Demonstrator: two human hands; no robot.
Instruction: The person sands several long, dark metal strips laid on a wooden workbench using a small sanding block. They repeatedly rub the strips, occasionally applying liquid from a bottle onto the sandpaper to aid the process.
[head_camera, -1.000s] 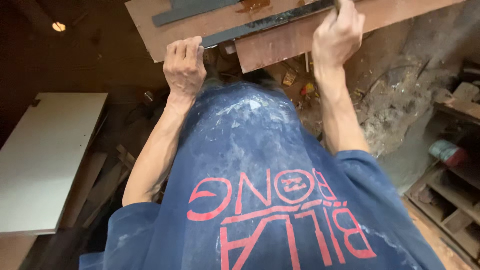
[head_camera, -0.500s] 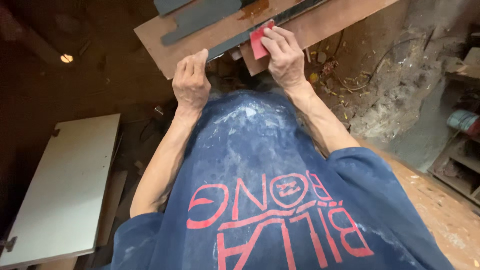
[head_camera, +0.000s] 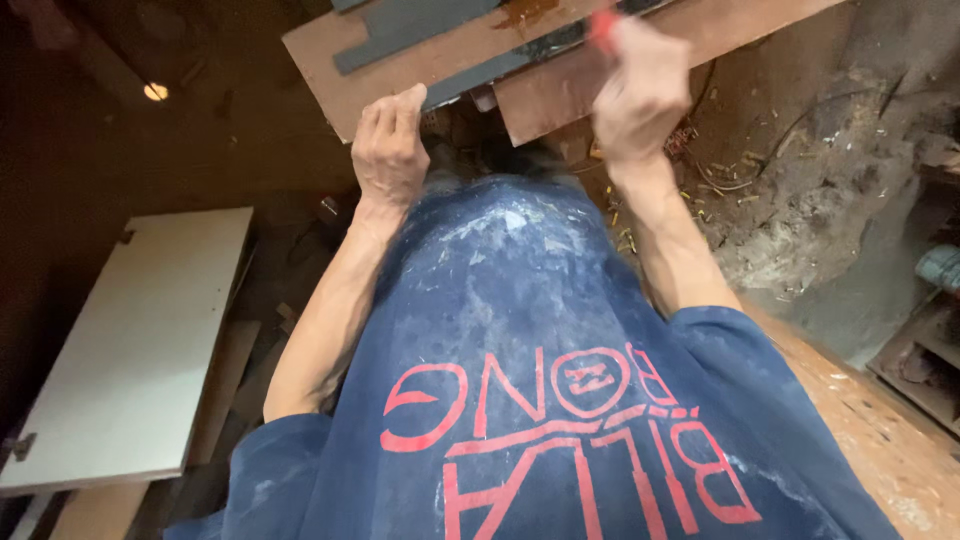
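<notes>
A brown wooden board (head_camera: 330, 60) lies across the top of the view, with a long dark metal straightedge (head_camera: 480, 75) laid on it and a grey flat piece (head_camera: 410, 25) farther up. My left hand (head_camera: 388, 145) rests palm down on the board's near edge, fingers pressing beside the straightedge. My right hand (head_camera: 640, 95) is blurred with motion and grips a small red pencil-like object (head_camera: 603, 22) against the straightedge. My dusty blue shirt with red print (head_camera: 540, 380) fills the lower middle.
A white panel (head_camera: 130, 350) lies at the lower left over dark floor. Rubble, dust and scraps (head_camera: 800, 200) cover the ground to the right. A wooden surface (head_camera: 880, 430) shows at the lower right, with shelves at the far right edge.
My right hand came back from the far edge of the straightedge holding the red object and now moves along the straightedge. The left hand stays on the board's edge; the camera shifted.
</notes>
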